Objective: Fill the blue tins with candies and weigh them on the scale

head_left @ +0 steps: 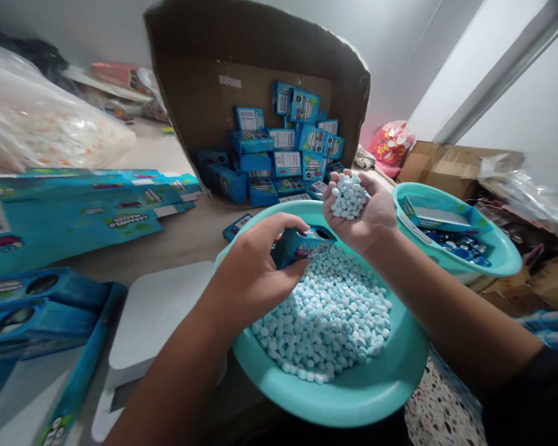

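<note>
My left hand (255, 266) is closed round a small blue candy box (302, 243), held open-end up over a teal bowl (353, 396). The bowl holds a heap of pale blue candies (330, 322). My right hand (358, 214) is cupped palm up just above and right of the box, filled with a handful of the same candies (348, 196). Both hands hover over the bowl's far side.
A large open cardboard carton (204, 93) behind holds several filled blue boxes (283, 155). Flat unfolded blue boxes (74, 210) lie at left. A second teal bowl (502, 260) at right holds a blue box and dark wrapped pieces. A white board (158, 310) lies by the bowl.
</note>
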